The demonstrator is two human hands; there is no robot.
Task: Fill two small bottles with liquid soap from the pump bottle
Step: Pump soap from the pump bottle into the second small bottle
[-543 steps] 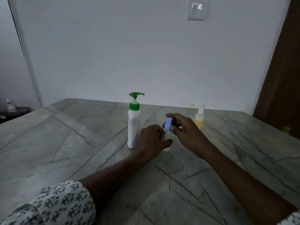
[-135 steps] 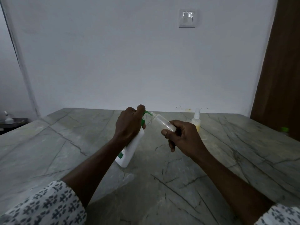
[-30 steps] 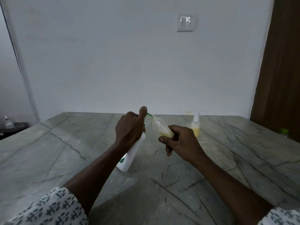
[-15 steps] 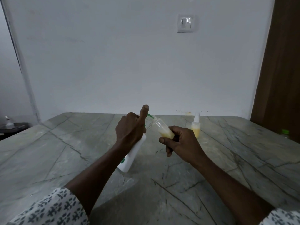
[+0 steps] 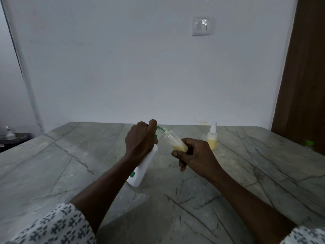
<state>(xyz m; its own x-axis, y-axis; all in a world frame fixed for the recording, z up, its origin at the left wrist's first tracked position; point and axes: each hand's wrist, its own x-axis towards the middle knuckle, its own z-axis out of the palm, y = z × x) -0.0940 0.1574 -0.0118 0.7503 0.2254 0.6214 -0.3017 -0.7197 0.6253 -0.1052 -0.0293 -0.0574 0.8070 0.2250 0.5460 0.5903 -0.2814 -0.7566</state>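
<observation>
My left hand (image 5: 140, 140) grips the neck of the white pump bottle (image 5: 143, 167), which leans to the right with its base on the marble table (image 5: 70, 164). The thumb lies on the green pump head. The green spout (image 5: 161, 129) points into the mouth of a small clear bottle (image 5: 175, 140). My right hand (image 5: 195, 155) holds that small bottle tilted toward the spout, with yellow soap pooled in its lower end. A second small bottle (image 5: 212, 140) with a white spray top stands at the back right, partly full of yellow liquid.
A white wall with a light switch (image 5: 201, 25) rises just behind the table's far edge. A brown door (image 5: 304, 76) stands at the right, with a small green-capped thing (image 5: 308, 143) near it. A dark side surface (image 5: 12, 138) sits at far left.
My left thumb, raised half a second ago, is now down on the pump head. Compared with 4.5 s ago, the small bottle in my right hand holds yellow soap.
</observation>
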